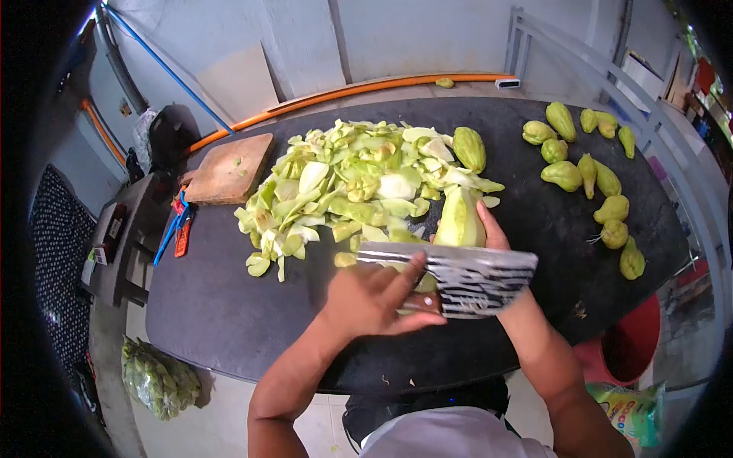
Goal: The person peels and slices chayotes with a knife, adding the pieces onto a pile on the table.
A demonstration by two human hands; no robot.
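My left hand (pixel 374 294) is wrapped round the brown wooden handle of a wide cleaver (pixel 481 278), one finger stretched along the blade. The blade has dark and pale streaks and lies across the front of a peeled pale green chayote (pixel 460 217). My right hand (pixel 496 233) holds that chayote from the right side; most of its palm is hidden behind the blade. A large heap of green peels (pixel 336 191) spreads just beyond and left of my hands. One unpeeled chayote (pixel 469 149) rests at the heap's right edge.
Several whole chayotes (pixel 565 175) lie on the right of the dark table (pixel 221 305). A wooden board (pixel 230 169) and an orange-and-blue tool (pixel 182 233) are at the left. A red bin (pixel 630 343) and a bag of greens (pixel 159 378) stand on the floor.
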